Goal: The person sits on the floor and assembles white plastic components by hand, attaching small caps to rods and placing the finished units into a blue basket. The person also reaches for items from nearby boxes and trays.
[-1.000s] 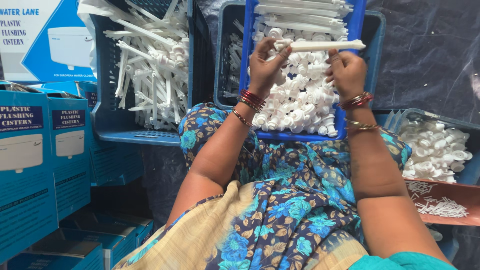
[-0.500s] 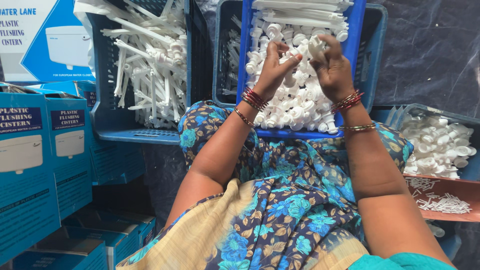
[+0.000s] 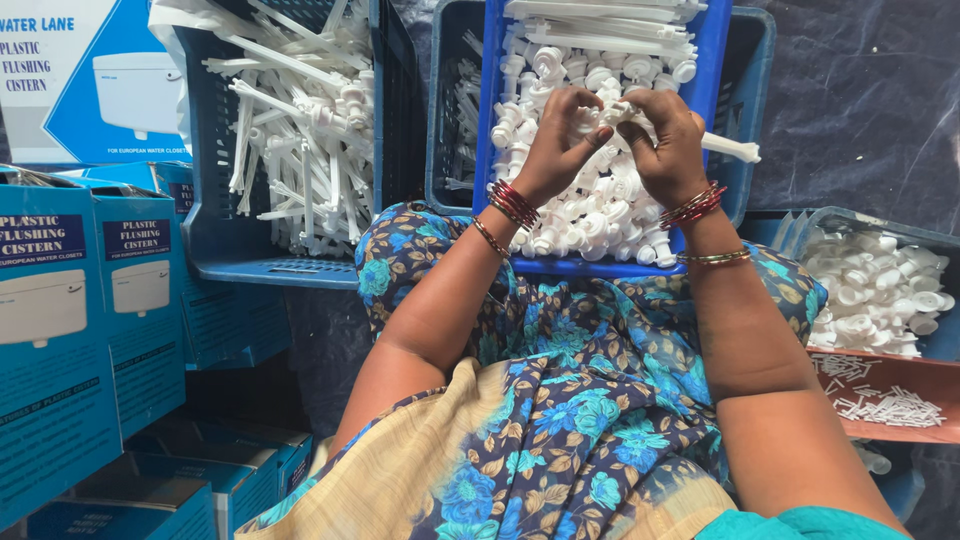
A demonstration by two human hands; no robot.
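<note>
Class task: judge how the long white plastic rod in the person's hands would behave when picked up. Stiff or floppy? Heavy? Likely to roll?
The white plastic rod probably stays stiff: it juts straight past the right hand without sagging. Likely light, being thin and held by the fingertips of the left hand too. Its round shaft might roll on a flat surface.

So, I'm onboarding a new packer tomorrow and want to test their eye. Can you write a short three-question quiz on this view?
1. True or false: the left hand and the right hand meet on one white plastic rod above the blue crate.
2. Which way does the rod's free end stick out? A) toward the person's right B) toward the person's left C) straight down
3. Fill in: the brown tray at the person's right holds small white ____.

Key: 1 true; 2 A; 3 pins, thin stick-like pieces lying in a loose heap.
</note>
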